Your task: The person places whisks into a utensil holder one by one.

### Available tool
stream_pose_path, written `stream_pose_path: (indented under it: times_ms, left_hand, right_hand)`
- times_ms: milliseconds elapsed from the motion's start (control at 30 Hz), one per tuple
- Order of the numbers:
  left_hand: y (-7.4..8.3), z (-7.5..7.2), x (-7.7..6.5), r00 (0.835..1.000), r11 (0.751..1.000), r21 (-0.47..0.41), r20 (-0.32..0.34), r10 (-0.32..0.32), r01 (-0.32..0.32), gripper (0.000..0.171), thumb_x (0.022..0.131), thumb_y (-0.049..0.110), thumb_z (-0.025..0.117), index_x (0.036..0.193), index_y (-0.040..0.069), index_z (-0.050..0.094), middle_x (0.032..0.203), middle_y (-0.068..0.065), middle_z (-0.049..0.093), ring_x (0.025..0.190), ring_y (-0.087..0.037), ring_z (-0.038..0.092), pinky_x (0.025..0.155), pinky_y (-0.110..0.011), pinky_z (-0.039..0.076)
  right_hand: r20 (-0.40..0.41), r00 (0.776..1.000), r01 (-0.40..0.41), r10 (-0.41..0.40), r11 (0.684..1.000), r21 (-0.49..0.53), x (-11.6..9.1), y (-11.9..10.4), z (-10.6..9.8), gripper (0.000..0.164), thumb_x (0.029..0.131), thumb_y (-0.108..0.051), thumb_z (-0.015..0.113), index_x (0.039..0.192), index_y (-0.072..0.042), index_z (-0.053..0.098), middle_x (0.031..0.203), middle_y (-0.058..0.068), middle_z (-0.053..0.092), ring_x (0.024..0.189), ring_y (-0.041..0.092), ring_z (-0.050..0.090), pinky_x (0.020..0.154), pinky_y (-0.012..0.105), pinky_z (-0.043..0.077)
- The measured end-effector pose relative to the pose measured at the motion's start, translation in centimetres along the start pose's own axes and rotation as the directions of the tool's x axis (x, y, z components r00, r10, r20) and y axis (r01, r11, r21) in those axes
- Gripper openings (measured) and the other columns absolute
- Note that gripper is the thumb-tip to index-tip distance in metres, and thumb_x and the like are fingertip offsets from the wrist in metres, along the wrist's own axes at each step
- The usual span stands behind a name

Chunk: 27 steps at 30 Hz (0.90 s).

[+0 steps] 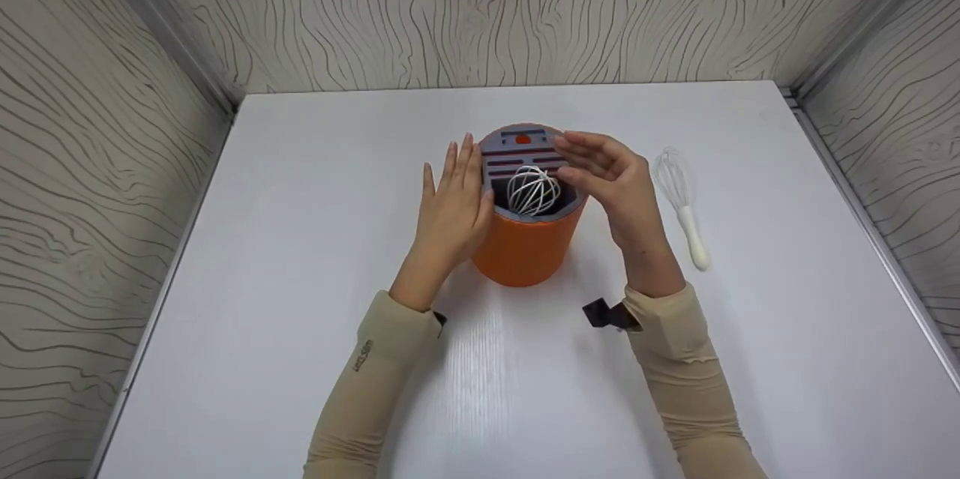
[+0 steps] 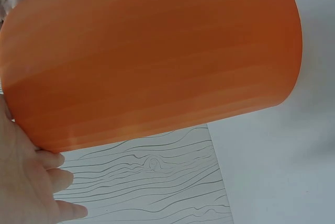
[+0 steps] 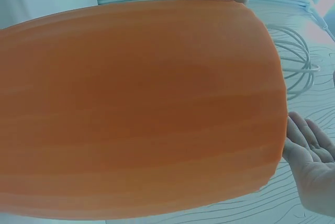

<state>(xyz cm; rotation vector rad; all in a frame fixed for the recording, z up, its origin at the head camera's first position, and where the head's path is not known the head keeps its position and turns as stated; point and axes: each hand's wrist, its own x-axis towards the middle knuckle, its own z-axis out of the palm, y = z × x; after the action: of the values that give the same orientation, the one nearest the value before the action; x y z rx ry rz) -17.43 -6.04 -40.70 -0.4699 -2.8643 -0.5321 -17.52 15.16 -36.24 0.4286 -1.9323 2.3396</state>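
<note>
An orange round utensil holder with a grey slotted insert stands on the white table. A whisk sits in its front opening, wire loops up and handle hidden inside. My left hand rests along the holder's left side with straight fingers. On the opposite side, my right hand touches the rim with loosely bent fingers, thumb apart from them. In the right wrist view, this right hand lies beside the rim, palm showing. The left wrist view shows the left hand against the orange wall.
A second whisk with a white handle lies on the table to the right of my right hand. Wood-grain panels enclose the table's back and sides.
</note>
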Motion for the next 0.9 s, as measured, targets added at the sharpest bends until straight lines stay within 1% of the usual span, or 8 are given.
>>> stream_pose_path:
  times_ms: [167,433,667,800,900]
  left_hand:
    - [0.0,0.0,0.0,1.000,1.000,-0.001,-0.008,0.001,-0.001,0.060,0.098,0.028,0.032,0.149,0.000,0.020,0.157,-0.011,0.014,0.143,-0.027,0.009,0.110,-0.057,0.008]
    - [0.1,0.0,0.1,1.000,1.000,0.008,-0.001,-0.007,0.007,0.060,0.098,0.028,0.032,0.149,0.000,0.019,0.157,-0.010,0.013,0.144,-0.027,0.009,0.110,-0.057,0.009]
    - [0.0,0.1,0.1,1.000,1.000,0.016,0.003,-0.007,0.007,0.060,0.098,0.028,0.031,0.150,0.000,0.019,0.157,-0.010,0.013,0.144,-0.026,0.009,0.110,-0.057,0.009]
    - [0.0,0.1,0.1,1.000,1.000,0.013,0.002,-0.007,0.007,0.060,0.098,0.028,0.031,0.150,0.000,0.019,0.157,-0.010,0.013,0.144,-0.027,0.009,0.110,-0.057,0.008]
    - [0.0,0.1,0.1,1.000,1.000,0.006,0.004,-0.008,0.008,0.060,0.098,0.028,0.031,0.150,0.000,0.019,0.157,-0.010,0.013,0.144,-0.027,0.008,0.110,-0.057,0.007]
  right_hand:
    - [-0.030,1.000,-0.001,0.002,1.000,0.008,-0.2,-0.2,-0.6,0.040,0.078,0.010,0.066,0.118,0.006,0.060,0.113,0.015,0.066,0.114,0.041,0.053,0.090,0.033,0.048]
    - [-0.066,0.998,-0.005,0.004,1.000,-0.025,-0.4,-0.5,-1.7,0.039,0.080,0.009,0.066,0.118,0.007,0.059,0.114,0.015,0.065,0.112,0.040,0.055,0.085,0.032,0.050]
    - [-0.093,0.995,0.038,-0.043,0.997,-0.061,-0.4,-0.7,-3.1,0.040,0.080,0.010,0.066,0.119,0.010,0.058,0.112,0.013,0.066,0.106,0.027,0.062,0.089,0.031,0.048]
    - [-0.115,0.992,0.048,-0.054,0.998,-0.050,-0.5,-0.7,-3.8,0.039,0.080,0.011,0.065,0.119,0.011,0.057,0.111,0.014,0.066,0.107,0.030,0.061,0.089,0.030,0.048]
    - [-0.128,0.990,0.053,-0.058,0.998,-0.039,-0.6,-0.7,-4.4,0.038,0.081,0.010,0.065,0.118,0.011,0.057,0.111,0.014,0.066,0.106,0.029,0.061,0.089,0.030,0.048]
